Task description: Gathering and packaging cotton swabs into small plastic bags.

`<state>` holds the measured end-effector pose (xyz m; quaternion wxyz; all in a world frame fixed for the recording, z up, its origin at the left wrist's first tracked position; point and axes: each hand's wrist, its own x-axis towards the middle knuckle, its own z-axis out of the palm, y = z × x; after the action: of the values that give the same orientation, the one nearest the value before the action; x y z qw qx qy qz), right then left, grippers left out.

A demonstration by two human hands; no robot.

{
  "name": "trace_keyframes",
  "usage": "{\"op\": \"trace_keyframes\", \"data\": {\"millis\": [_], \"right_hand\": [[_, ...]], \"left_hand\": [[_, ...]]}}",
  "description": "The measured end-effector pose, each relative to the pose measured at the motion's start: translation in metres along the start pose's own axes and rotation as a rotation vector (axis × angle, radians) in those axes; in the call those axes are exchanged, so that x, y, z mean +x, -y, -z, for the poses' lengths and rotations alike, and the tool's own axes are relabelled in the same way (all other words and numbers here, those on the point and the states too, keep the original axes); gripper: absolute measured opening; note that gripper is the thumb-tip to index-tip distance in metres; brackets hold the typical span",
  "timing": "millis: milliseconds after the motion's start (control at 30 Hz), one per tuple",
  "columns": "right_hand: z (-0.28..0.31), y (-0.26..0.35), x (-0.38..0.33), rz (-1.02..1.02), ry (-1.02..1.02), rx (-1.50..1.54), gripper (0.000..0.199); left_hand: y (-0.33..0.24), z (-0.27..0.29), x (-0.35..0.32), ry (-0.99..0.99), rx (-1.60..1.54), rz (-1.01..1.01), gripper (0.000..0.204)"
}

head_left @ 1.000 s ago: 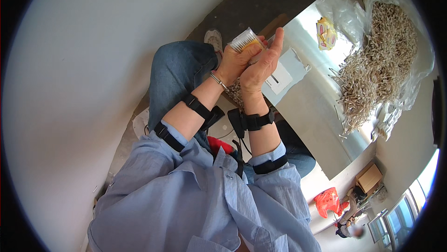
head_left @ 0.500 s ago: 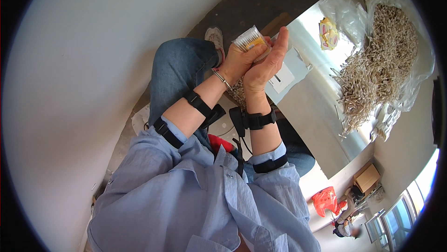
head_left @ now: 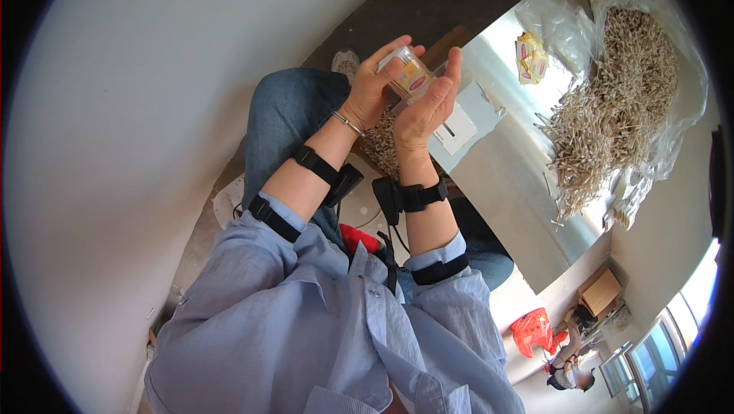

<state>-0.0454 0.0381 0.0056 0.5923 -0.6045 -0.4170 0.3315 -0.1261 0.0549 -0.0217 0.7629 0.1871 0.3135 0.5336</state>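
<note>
Between my hands is a small clear plastic box of cotton swabs [head_left: 411, 80] with a yellow and red label facing up. My left hand [head_left: 370, 93] grips its left side, the thumb across the top and the fingers behind it. My right hand [head_left: 425, 112] cups the right side and lower end, its thumb by the box's edge and its fingers stretched upward. Under the hands, loose cotton swabs [head_left: 380, 146] lie in a container, partly hidden by my wrists. A light blue-grey panel with a white patch [head_left: 474, 120] is just right of my right hand.
A metal-topped table [head_left: 520, 177] stands on the right. On it are a large heap of cotton swabs [head_left: 634, 70], a clear plastic bag [head_left: 692, 100] and yellow label cards [head_left: 530, 58]. A white wall [head_left: 153, 108] rises at left. Far right are a red bag [head_left: 533, 331], a carton [head_left: 599, 293] and another person [head_left: 566, 376].
The box has turned so its labelled face shows, and it has shifted slightly left. My left hand has opened its grip around it; my right thumb has come against its edge.
</note>
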Motion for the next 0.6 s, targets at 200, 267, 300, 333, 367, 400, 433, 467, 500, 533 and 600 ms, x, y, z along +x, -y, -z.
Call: {"op": "trace_keyframes", "data": {"millis": [200, 267, 300, 333, 367, 400, 433, 467, 500, 533, 600], "right_hand": [[0.000, 0.003, -0.001, -0.004, 0.017, -0.053, 0.071], [-0.001, 0.002, 0.000, 0.010, 0.020, -0.047, 0.072], [0.000, 0.002, 0.000, 0.007, 0.021, -0.045, 0.072], [0.003, 0.002, 0.001, 0.004, 0.017, -0.031, 0.073], [0.003, 0.002, 0.000, 0.002, 0.016, -0.014, 0.074], [0.002, 0.003, 0.000, -0.001, 0.018, -0.009, 0.074], [0.000, 0.004, 0.000, -0.015, 0.010, 0.025, 0.075], [0.000, 0.005, 0.001, -0.029, 0.000, 0.054, 0.076], [0.000, 0.004, 0.000, -0.031, -0.002, 0.054, 0.076], [0.000, 0.004, 0.000, -0.029, -0.013, 0.077, 0.077], [0.000, 0.002, 0.001, -0.025, -0.026, 0.100, 0.077]], "left_hand": [[0.000, -0.006, 0.000, -0.079, 0.017, 0.117, 0.051], [0.000, -0.009, 0.000, -0.094, 0.028, 0.115, 0.045], [0.001, -0.011, -0.001, -0.097, 0.030, 0.116, 0.045], [0.003, -0.013, -0.002, -0.090, 0.036, 0.118, 0.044], [0.003, -0.014, -0.002, -0.083, 0.044, 0.118, 0.042], [0.002, -0.014, -0.003, -0.087, 0.048, 0.116, 0.042], [0.001, -0.014, -0.002, -0.083, 0.062, 0.124, 0.041], [0.000, -0.015, -0.003, -0.077, 0.074, 0.136, 0.040], [0.000, -0.015, -0.003, -0.078, 0.075, 0.139, 0.040], [0.000, -0.016, -0.003, -0.079, 0.072, 0.156, 0.041], [-0.002, -0.018, -0.003, -0.076, 0.071, 0.172, 0.041]]}}
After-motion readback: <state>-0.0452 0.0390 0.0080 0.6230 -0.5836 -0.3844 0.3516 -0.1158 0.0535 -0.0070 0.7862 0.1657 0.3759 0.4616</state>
